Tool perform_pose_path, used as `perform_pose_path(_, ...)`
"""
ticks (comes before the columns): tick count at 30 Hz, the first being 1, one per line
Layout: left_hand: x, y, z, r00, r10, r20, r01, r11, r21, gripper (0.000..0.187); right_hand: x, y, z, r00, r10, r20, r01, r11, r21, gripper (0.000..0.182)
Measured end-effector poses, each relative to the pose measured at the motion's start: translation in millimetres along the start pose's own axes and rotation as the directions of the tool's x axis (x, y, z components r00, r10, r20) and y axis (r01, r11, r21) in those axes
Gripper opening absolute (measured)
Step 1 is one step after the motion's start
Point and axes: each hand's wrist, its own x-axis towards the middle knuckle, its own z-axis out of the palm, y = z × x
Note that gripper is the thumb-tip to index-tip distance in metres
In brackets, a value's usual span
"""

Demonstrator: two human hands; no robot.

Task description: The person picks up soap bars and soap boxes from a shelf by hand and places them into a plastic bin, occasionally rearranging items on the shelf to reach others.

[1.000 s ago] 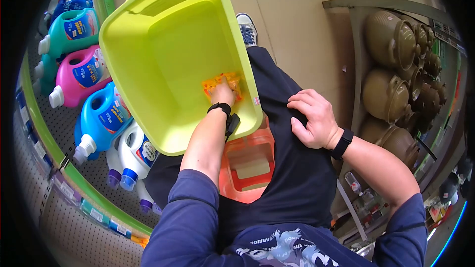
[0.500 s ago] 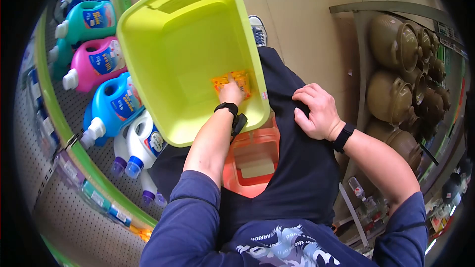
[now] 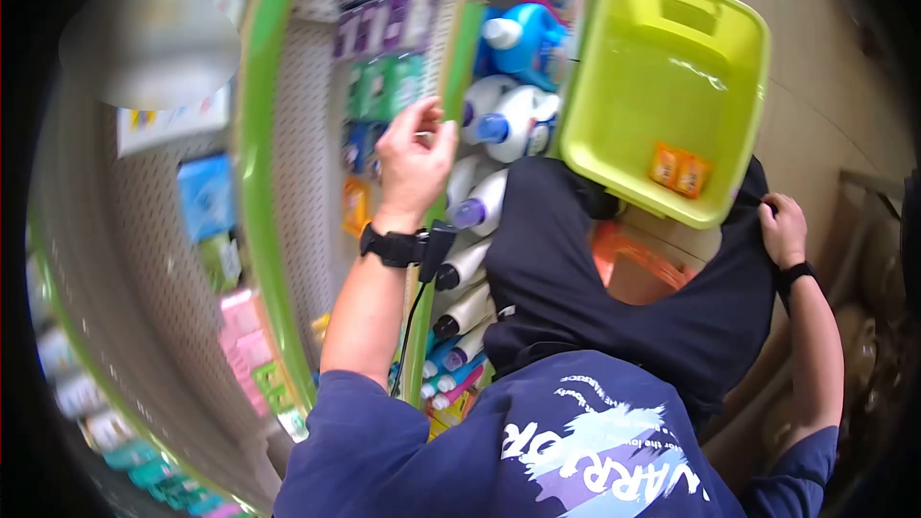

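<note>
Head view, step in hand: the left hand (image 3: pixel 414 155) is raised to the pegboard shelf (image 3: pixel 307 115) at about 10 o'clock, fingers curled near the hanging small packets (image 3: pixel 384 86); this looks like reaching for an item on the display.
Head view, left grip: fingers bent and partly together, thumb toward forefinger (whether anything is pinched between them I cannot tell, the frame is blurred).
Head view, right grip: the right hand (image 3: pixel 785 228) at 3 o'clock is closed on the dark trouser cloth (image 3: pixel 672 326) at the knee, just beside the yellow-green basin (image 3: pixel 748 86).
Head view, the thing's place: the basin sits on the lap at 1 o'clock; two orange packets (image 3: pixel 679 170) lie on its floor near the rim closest to the person.
Next move, as a judgement: it calls for a firm pinch on one packet and a lift clear of its peg.
Around: detergent bottles (image 3: pixel 508 120) stand at 12 o'clock beside the basin; an orange crate (image 3: pixel 633 273) shows between the knees.
In the way: the green shelf edge (image 3: pixel 451 105) runs just beside the left hand.
</note>
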Motion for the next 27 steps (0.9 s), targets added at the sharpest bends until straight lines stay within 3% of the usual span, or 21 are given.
perform_pose_path(2,-23.6,-42.0,-57.0,0.982,-0.059,-0.177,0.08,0.99,0.115,0.035,0.1,-4.1,2.5,1.0,-0.001,0.014,0.002,0.999,-0.052,0.028)
perform_pose_path(4,-44.5,-77.8,-106.5,0.945,-0.138,-0.297,0.249,0.891,0.379,0.034,-1.0,-6.7,3.4,1.0,-0.01,0.013,0.011,0.997,-0.076,0.03)
perform_pose_path(5,-51.3,-97.7,-124.0,0.939,-0.143,-0.312,0.258,0.894,0.366,0.034,-2.3,-9.6,-0.6,1.0,0.001,0.015,0.0,0.993,-0.115,0.031)
perform_pose_path(7,-59.4,-139.0,-140.5,0.892,-0.334,-0.303,0.446,0.756,0.48,0.046,-4.4,-12.8,0.7,1.0,0.005,0.01,-0.003,0.988,-0.152,0.032)
perform_pose_path(8,-63.1,-158.7,-141.8,0.89,-0.336,-0.309,0.45,0.759,0.471,0.046,-5.4,-14.8,0.3,1.0,0.02,0.013,-0.018,0.988,-0.155,0.032)
perform_pose_path(11,-58.5,-251.3,-127.8,0.738,-0.642,-0.205,0.672,0.677,0.3,0.06,-6.1,-15.0,-0.5,0.999,0.039,0.002,-0.038,0.984,-0.172,0.033)
perform_pose_path(12,-56.4,-262.9,-123.6,0.753,-0.629,-0.193,0.656,0.693,0.299,0.06,-6.8,-13.2,0.1,0.999,0.042,0.005,-0.04,0.984,-0.172,0.033)
perform_pose_path(14,-54.8,-268.2,-113.9,0.727,-0.686,0.023,0.658,0.707,0.26,0.059,-9.5,-17.3,-2.8,0.999,0.029,-0.018,-0.031,0.986,-0.166,0.034)
perform_pose_path(16,-54.5,-269.5,-105.9,0.72,-0.691,0.07,0.679,0.722,0.135,0.058,-9.7,-14.5,-0.7,0.999,0.032,-0.03,-0.037,0.984,-0.174,0.033)
perform_pose_path(18,-54.6,-316.3,-112.3,0.818,-0.572,0.065,0.56,0.817,0.138,0.047,-10.8,-18.1,-4.8,0.999,0.03,-0.018,-0.033,0.985,-0.168,0.033)
perform_pose_path(19,-54.6,-287.1,-116.1,0.794,-0.608,0.007,0.603,0.79,0.111,0.036,-10.8,-20.7,-7.5,0.999,0.055,0.003,-0.053,0.985,-0.162,0.033)
perform_pose_path(20,-51.8,-269.0,-123.4,0.789,-0.612,-0.048,0.608,0.768,0.201,0.031,-10.8,-23.7,-10.3,0.997,0.078,0.024,-0.074,0.985,-0.158,0.033)
perform_pose_path(21,-52.9,-253.8,-130.2,0.828,-0.546,-0.125,0.56,0.81,0.174,0.036,-10.9,-23.3,-9.0,0.996,0.086,0.015,-0.082,0.983,-0.164,0.033)
perform_pose_path(22,-54.2,-249.5,-139.3,0.891,-0.416,-0.18,0.451,0.85,0.27,0.041,-10.2,-23.5,-8.4,0.996,0.087,0.005,-0.085,0.982,-0.168,0.034)
perform_pose_path(23,-57.9,-237.4,-146.1,0.896,-0.377,-0.235,0.437,0.84,0.323,0.047,-10.3,-26.7,-10.6,0.993,0.114,0.01,-0.111,0.979,-0.17,0.034)
perform_pose_path(24,-66.6,-185.5,-138.4,0.871,-0.326,-0.368,0.462,0.798,0.386,0.053,-9.9,-28.5,-11.2,0.991,0.136,0.02,-0.13,0.977,-0.166,0.035)
perform_pose_path(25,-76.2,-163.2,-127.0,0.883,-0.147,-0.445,0.338,0.858,0.387,0.056,-8.6,-25.4,-9.6,0.99,0.138,0.032,-0.131,0.976,-0.173,0.035)
perform_pose_path(26,-87.8,-113.0,-111.1,0.896,-0.088,-0.434,0.286,0.864,0.415,0.058,-7.1,-21.5,-7.1,0.989,0.138,0.045,-0.128,0.976,-0.174,0.035)
perform_pose_path(27,-97.3,-77.4,-93.0,0.938,0.004,-0.347,0.11,0.945,0.309,0.061,-7.3,-18.4,-6.8,0.987,0.151,0.052,-0.14,0.975,-0.17,0.036)
